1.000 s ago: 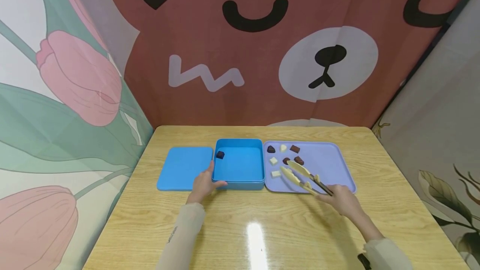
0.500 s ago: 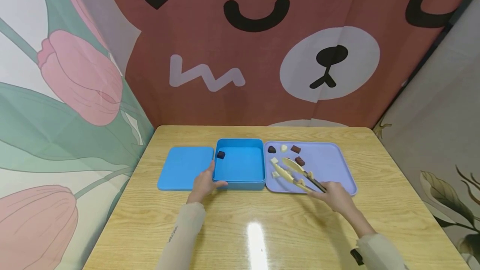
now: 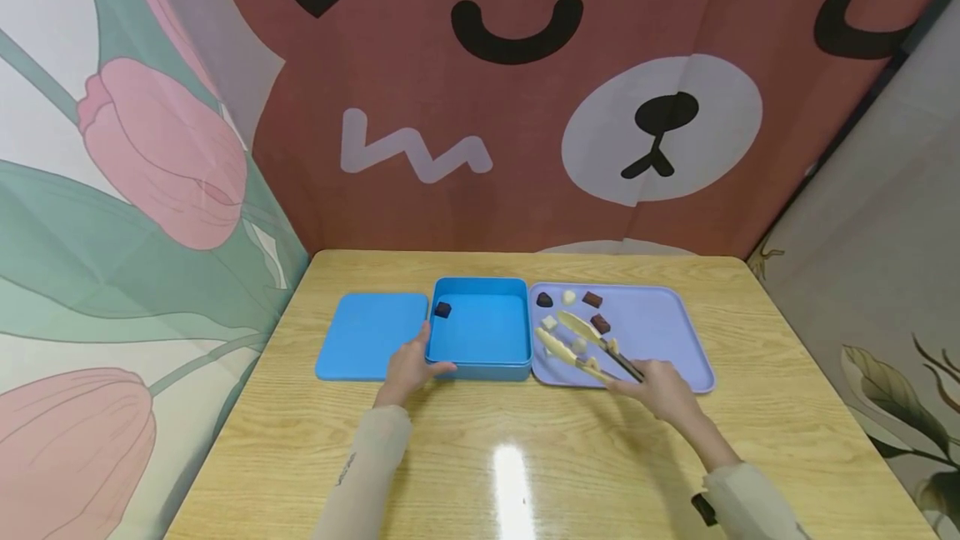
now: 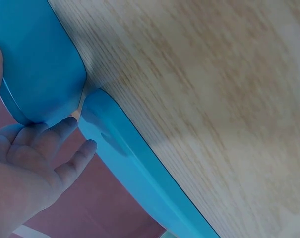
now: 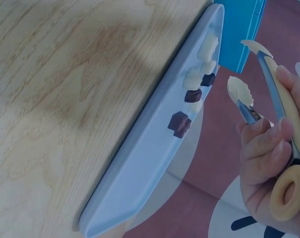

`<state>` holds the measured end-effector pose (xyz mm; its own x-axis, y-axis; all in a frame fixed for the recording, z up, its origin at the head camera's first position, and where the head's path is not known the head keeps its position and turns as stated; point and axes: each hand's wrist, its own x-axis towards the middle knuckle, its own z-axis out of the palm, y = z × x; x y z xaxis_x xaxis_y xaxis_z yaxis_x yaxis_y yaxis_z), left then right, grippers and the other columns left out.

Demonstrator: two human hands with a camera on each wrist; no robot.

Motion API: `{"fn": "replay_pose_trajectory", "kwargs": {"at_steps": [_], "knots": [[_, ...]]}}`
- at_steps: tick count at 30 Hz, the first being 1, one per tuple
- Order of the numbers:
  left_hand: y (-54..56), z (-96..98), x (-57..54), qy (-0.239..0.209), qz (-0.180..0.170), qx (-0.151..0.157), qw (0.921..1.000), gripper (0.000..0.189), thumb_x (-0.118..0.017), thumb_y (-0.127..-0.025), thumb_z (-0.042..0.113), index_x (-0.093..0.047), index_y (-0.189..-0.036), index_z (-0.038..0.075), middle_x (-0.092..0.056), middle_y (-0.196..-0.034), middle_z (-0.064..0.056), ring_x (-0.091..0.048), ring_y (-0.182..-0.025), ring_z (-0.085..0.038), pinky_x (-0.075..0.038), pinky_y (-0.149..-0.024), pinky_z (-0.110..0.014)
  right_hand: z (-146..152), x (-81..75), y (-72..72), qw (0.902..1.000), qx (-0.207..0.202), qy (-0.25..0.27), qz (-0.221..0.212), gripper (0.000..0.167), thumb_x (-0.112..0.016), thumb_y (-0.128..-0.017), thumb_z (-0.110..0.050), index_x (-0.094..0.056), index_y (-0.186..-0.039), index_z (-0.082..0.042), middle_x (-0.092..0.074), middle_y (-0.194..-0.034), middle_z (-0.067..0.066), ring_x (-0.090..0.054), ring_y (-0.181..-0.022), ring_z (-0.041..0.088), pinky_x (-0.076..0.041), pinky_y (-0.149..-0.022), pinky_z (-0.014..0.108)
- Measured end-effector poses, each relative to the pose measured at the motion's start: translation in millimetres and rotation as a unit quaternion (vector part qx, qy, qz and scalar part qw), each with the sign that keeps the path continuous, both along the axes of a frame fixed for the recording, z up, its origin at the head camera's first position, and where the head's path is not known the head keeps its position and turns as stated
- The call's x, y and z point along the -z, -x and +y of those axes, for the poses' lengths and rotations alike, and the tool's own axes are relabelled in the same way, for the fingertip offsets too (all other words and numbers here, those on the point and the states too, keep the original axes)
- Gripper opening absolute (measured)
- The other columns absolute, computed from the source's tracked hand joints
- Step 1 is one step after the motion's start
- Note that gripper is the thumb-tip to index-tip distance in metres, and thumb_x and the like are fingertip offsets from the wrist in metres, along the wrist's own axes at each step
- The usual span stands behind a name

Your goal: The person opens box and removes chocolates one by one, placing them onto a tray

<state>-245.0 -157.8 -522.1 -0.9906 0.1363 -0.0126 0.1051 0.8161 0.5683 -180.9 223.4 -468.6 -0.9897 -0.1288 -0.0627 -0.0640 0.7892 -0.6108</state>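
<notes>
My right hand grips kitchen tongs with pale scalloped tips. Spread apart, the tips hang over the left part of a lilac tray, with nothing held between them. Dark and white chocolate pieces lie there, including a dark heart-shaped one, a brown block and a white square; the tongs partly hide some. My left hand holds the front left corner of a blue box, thumb along its front wall, fingers at its left side. One dark chocolate piece sits inside the box.
Left of the box lies a flat blue lid, close beside it. The tray stands right against the box's other side. Behind the wooden table hangs a cloth printed with a bear.
My right hand has moved a little to the left with the tongs, whose tips have shifted over the white pieces near the tray's left edge. My left hand stays on the box.
</notes>
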Motion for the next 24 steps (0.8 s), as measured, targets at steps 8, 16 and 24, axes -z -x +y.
{"fn": "replay_pose_trajectory", "kwargs": {"at_steps": [8, 16, 24], "knots": [[-2.2, 0.1, -1.6, -0.002, 0.012, 0.006, 0.9999, 0.099, -0.074, -0.069, 0.043, -0.022, -0.140, -0.002, -0.058, -0.097, -0.022, -0.050, -0.058, -0.018, -0.037, -0.050, -0.028, -3.9, -2.1, 3.3, 1.0000, 0.003, -0.005, 0.000, 0.039, -0.067, -0.076, -0.043, -0.052, -0.066, -0.008, -0.038, -0.051, -0.001, -0.034, -0.040, 0.009, -0.030, -0.036, 0.023], [-4.2, -0.3, -3.5, -0.009, 0.018, 0.005, 0.9998, 0.098, -0.074, -0.069, 0.042, -0.023, -0.140, -0.003, -0.050, -0.119, -0.027, -0.058, -0.079, -0.030, -0.043, -0.055, -0.031, -6.1, -3.7, 6.4, 0.9997, 0.017, -0.012, 0.012, 0.040, -0.069, -0.075, -0.044, -0.053, -0.067, -0.007, -0.042, -0.054, 0.000, -0.039, -0.045, 0.011, -0.033, -0.039, 0.026], [-3.2, -0.5, -1.6, -0.010, 0.009, 0.006, 0.9999, 0.100, -0.073, -0.068, 0.044, -0.021, -0.141, -0.001, -0.056, -0.076, -0.015, -0.046, -0.052, -0.017, -0.035, -0.048, -0.027, -15.4, -5.2, 9.7, 1.0000, 0.002, 0.003, 0.001, 0.044, -0.069, -0.074, -0.044, -0.061, -0.082, -0.001, -0.042, -0.052, 0.000, -0.039, -0.041, 0.010, -0.033, -0.037, 0.025]]}}
